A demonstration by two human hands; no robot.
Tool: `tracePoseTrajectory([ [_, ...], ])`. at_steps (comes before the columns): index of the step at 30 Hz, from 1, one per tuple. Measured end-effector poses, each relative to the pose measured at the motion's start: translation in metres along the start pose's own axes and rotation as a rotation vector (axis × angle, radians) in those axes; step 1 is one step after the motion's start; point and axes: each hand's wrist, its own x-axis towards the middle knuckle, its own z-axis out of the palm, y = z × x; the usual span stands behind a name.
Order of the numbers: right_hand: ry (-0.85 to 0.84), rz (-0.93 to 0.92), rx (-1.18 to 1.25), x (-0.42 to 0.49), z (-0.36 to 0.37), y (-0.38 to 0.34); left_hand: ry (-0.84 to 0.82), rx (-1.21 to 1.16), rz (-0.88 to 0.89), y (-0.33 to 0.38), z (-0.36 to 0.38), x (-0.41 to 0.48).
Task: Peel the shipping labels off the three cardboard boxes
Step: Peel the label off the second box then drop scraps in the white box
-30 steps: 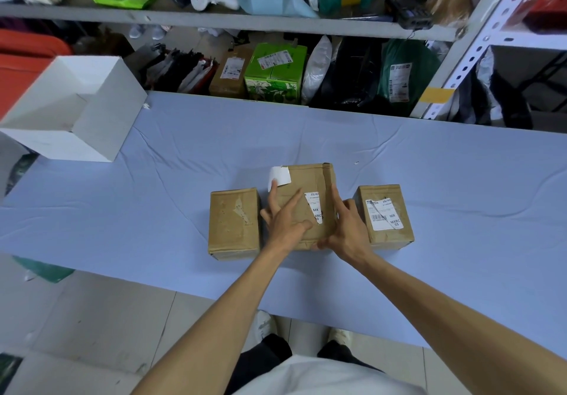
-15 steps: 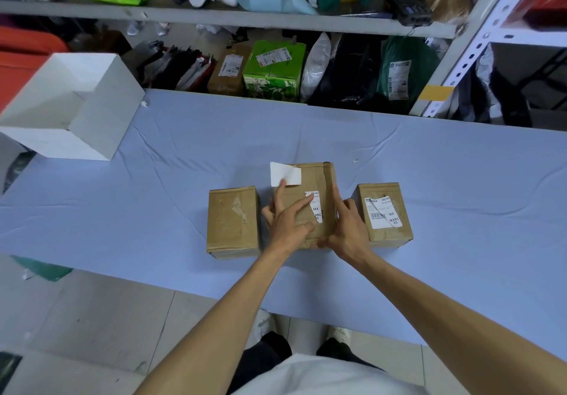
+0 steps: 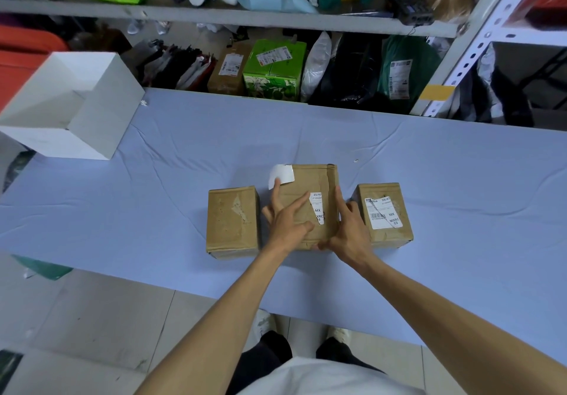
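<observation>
Three brown cardboard boxes stand in a row on the blue-covered table. The left box shows only torn label residue. On the middle box a strip of white label is left. My left hand lies on its top with straight, spread fingers, and a torn white label piece sticks up at one fingertip. My right hand grips that box's right front corner, thumb on the front face. The right box carries a whole label.
An open white box sits at the table's far left corner. Behind the table, grey shelves hold bags, a green carton and parcels. A perforated shelf post rises at the far right. Tiled floor lies below the near edge.
The torn label piece flapped a little at my left fingertip. Both hands stay in place on the middle box.
</observation>
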Motion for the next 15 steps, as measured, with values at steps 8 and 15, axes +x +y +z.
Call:
tracePoseTrajectory([
  [8, -0.009, 0.006, 0.036, 0.0035, -0.0005, 0.0005, -0.014, 0.0, 0.014, -0.0055, 0.0017, -0.0003],
  [15, -0.022, 0.005, 0.034, 0.0047, 0.0004, 0.0004, -0.006, -0.031, -0.019, -0.0042, 0.0022, 0.0029],
])
